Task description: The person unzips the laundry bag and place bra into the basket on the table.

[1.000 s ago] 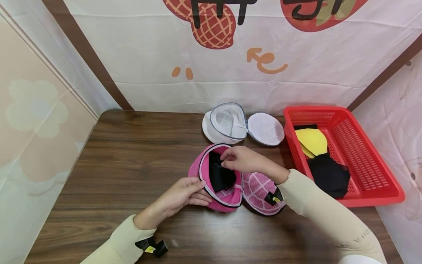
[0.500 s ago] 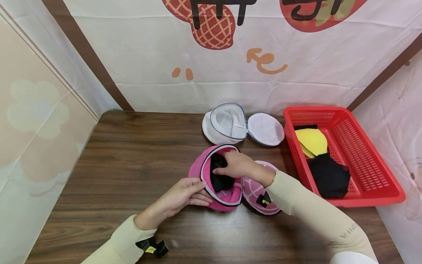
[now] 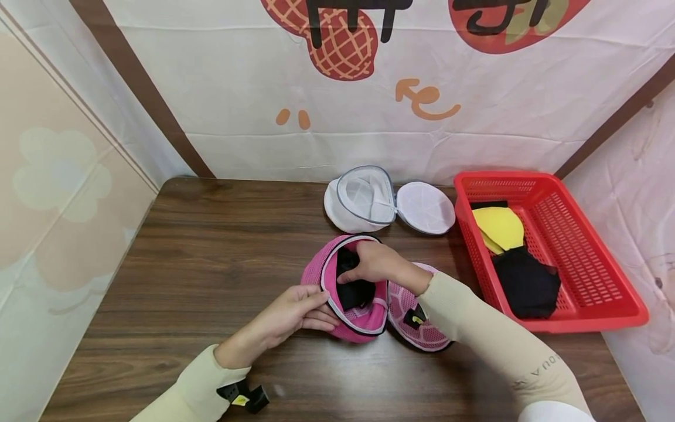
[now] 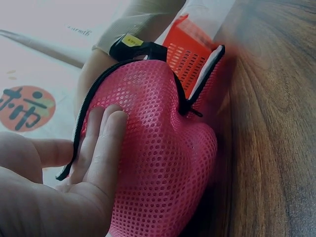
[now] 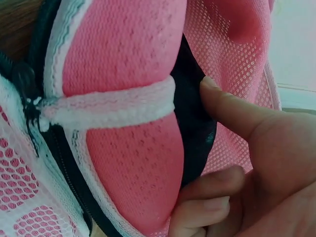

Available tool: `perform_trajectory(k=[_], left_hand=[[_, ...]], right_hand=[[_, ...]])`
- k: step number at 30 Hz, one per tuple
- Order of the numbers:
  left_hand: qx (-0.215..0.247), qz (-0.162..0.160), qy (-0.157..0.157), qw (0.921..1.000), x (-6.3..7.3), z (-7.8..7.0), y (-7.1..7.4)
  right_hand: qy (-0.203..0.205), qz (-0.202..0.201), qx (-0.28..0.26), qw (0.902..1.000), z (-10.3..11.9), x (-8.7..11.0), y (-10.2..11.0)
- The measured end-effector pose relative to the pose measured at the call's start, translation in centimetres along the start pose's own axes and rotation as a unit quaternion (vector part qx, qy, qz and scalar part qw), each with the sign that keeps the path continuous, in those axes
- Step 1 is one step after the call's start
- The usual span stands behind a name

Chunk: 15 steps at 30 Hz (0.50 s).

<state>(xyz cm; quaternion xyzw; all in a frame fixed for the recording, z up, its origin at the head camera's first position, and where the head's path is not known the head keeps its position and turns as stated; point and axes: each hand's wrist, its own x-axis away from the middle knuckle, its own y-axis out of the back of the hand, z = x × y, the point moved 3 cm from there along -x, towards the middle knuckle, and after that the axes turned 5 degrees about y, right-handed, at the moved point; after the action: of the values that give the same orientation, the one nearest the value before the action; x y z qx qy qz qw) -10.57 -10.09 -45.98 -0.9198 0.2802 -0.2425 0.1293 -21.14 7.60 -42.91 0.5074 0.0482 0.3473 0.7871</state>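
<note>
A pink mesh bra wash bag [image 3: 316, 272] sits on the table with its zipped lid [image 3: 422, 337] folded out to the right. My left hand [image 3: 296, 310] pinches the bag's rim, thumb on the edge and fingers along the outer mesh, as the left wrist view shows. Inside the bag lies a folded black bra [image 3: 361, 295]. Reaching into the mouth, my right hand [image 3: 375, 262] holds the bra; in the right wrist view its thumb presses the black cloth [image 5: 195, 123] and its fingers curl beside it. A white strap [image 5: 113, 107] joins lid and bag.
Behind the pink bag stands a white mesh wash bag [image 3: 345, 211], its round lid [image 3: 425, 208] laid open. On the right is a red plastic basket [image 3: 596, 275] holding a yellow bra [image 3: 501, 225] and a black one [image 3: 527, 281]. A printed cloth backdrop rises behind the table.
My right hand has moved left and deeper into the pink bag, onto the black bra, which now sits lower inside. The left hand keeps its place on the rim.
</note>
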Motion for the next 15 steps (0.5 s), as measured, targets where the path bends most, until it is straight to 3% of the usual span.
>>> perform_trajectory(k=[15], left_hand=[[-0.004,0.000,-0.002,1.0000,-0.04,-0.01,0.04]], right_hand=[[-0.014,0.000,-0.020,0.9997,-0.49,-0.25,0.11]])
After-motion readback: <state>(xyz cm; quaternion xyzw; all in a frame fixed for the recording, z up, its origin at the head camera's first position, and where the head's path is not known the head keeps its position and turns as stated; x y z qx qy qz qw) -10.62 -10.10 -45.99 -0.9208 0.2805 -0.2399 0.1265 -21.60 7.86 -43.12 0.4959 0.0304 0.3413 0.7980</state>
